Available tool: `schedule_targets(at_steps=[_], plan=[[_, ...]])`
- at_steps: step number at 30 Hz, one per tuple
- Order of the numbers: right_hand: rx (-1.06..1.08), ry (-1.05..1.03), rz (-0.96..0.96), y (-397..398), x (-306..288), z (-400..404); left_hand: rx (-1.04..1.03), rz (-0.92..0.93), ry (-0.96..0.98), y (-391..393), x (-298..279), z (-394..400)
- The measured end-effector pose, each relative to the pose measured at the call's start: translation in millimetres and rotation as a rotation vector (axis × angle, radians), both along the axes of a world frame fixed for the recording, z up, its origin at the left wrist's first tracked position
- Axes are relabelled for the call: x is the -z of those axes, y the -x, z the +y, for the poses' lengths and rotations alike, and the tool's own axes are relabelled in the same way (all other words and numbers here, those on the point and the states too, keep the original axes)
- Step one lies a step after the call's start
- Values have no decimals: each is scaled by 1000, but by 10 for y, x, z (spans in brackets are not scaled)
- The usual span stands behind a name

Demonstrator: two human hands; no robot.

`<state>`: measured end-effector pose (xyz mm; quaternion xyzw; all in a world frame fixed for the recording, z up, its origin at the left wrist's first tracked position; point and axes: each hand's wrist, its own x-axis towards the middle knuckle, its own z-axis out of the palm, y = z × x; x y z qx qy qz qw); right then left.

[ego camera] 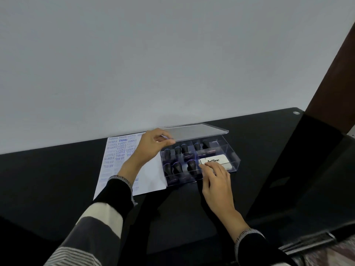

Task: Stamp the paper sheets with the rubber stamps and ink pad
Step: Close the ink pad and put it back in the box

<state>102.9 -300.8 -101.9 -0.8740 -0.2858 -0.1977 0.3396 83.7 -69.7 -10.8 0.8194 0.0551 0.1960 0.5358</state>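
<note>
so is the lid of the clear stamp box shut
No, the left hand holds the lid raised above the clear box, leaving the stamps uncovered.

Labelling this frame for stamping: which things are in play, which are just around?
In play:
stamped paper sheet
clear box, lid lifted by left hand
rubber stamps
Artline ink pad, right hand touching

Around:
black table
dark panel, right
</note>
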Motion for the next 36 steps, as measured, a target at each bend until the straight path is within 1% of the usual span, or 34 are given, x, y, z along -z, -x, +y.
schedule_targets(at_steps=[2,4,6,8,10,13,17,26,29,32,36], plan=[[-45,-55,46,22,-33,-18,51,22,-20,184,-2,-48],[-80,-177,104,46,-68,-46,88,61,4,366,25,-79],[-7,-317,130,62,-103,-82,135,90,-7,516,77,-106],[146,-385,95,39,-142,-120,160,89,-90,617,146,-123],[237,-356,78,-18,-183,-154,141,85,-158,680,219,-121],[219,-238,132,-98,-226,-193,78,111,-238,749,330,-113],[167,-117,170,-148,-180,-217,26,98,-127,801,404,-151],[237,-164,113,-131,-166,-224,38,110,-154,781,411,-167],[212,-224,87,-141,-170,-229,21,106,-140,788,414,-177],[147,-305,162,-165,-181,-233,19,100,-142,776,421,-197],[137,-332,213,-164,-189,-233,29,122,-129,783,419,-206]])
